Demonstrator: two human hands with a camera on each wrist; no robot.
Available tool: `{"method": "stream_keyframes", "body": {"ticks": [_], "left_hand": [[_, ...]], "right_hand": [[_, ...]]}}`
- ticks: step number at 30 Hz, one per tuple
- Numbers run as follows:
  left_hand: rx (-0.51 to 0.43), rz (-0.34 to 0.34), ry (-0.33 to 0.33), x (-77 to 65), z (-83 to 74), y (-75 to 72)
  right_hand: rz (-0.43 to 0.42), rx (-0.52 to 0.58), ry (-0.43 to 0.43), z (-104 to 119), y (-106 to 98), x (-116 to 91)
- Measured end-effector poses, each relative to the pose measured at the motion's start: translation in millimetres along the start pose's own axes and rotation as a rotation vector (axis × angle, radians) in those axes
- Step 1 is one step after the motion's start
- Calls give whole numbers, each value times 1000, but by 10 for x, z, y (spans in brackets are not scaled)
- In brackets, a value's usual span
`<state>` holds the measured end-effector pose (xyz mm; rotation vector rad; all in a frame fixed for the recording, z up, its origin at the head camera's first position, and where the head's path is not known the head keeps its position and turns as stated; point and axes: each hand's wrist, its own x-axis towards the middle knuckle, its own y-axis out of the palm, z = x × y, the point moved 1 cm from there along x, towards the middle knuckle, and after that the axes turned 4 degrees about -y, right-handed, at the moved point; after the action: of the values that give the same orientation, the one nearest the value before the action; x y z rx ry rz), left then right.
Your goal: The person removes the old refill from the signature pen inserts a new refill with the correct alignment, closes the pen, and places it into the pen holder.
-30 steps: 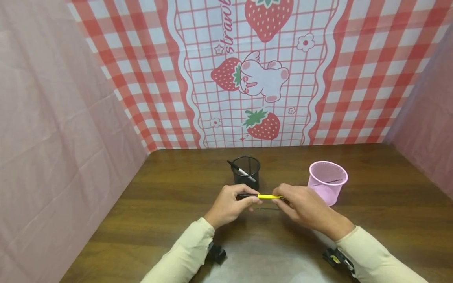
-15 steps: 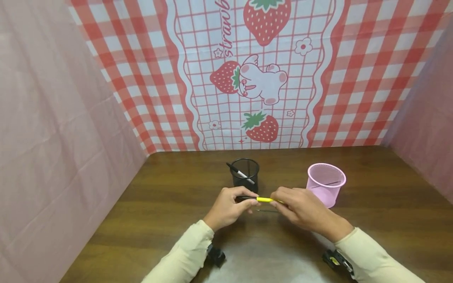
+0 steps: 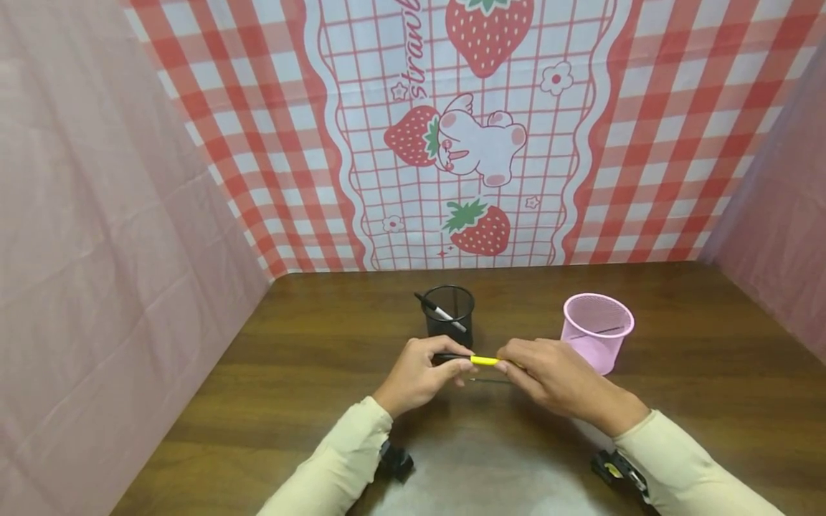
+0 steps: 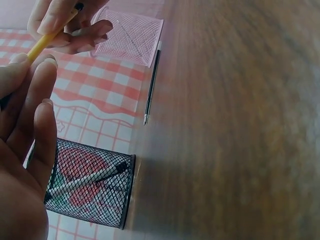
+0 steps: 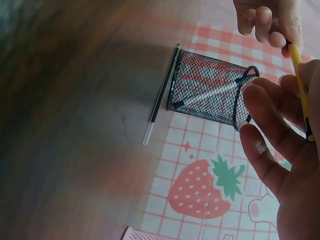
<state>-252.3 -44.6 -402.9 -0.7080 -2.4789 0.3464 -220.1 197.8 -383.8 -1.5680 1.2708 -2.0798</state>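
A slim pen with a yellow barrel (image 3: 484, 360) and a black end is held level between both hands. My left hand (image 3: 416, 376) pinches the black end between thumb and fingers. The yellow part is pinched by my right hand (image 3: 555, 376), its thumb and forefinger hiding the far tip. In the right wrist view that tip (image 5: 310, 136) shows black and yellow beside the palm. On the table just beyond the hands lies a thin ink refill (image 4: 152, 82), dark along most of its length, with a metal point and a clear tail (image 5: 148, 134).
A black mesh pen cup (image 3: 434, 331) stands behind my left hand, with a black-and-grey marker (image 3: 445, 314) leaning in it. Behind my right hand is a pink mesh cup (image 3: 596, 351) holding a thin dark stick (image 3: 609, 330). A checked strawberry cloth (image 3: 477, 143) hangs at the back.
My right fingers have shifted slightly along the yellow barrel and now cover its right tip. The left hand keeps its grip, and the cups and refill stay put.
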Motion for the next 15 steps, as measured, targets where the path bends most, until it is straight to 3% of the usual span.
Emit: {"method": "stream_keyframes", "body": {"ticks": [8, 15], "left_hand": [[-55, 7, -2, 12, 14, -11], [-46, -13, -24, 17, 22, -19]], "right_hand": [[42, -11, 35, -9, -8, 2], [47, -25, 65, -7, -4, 2]]}}
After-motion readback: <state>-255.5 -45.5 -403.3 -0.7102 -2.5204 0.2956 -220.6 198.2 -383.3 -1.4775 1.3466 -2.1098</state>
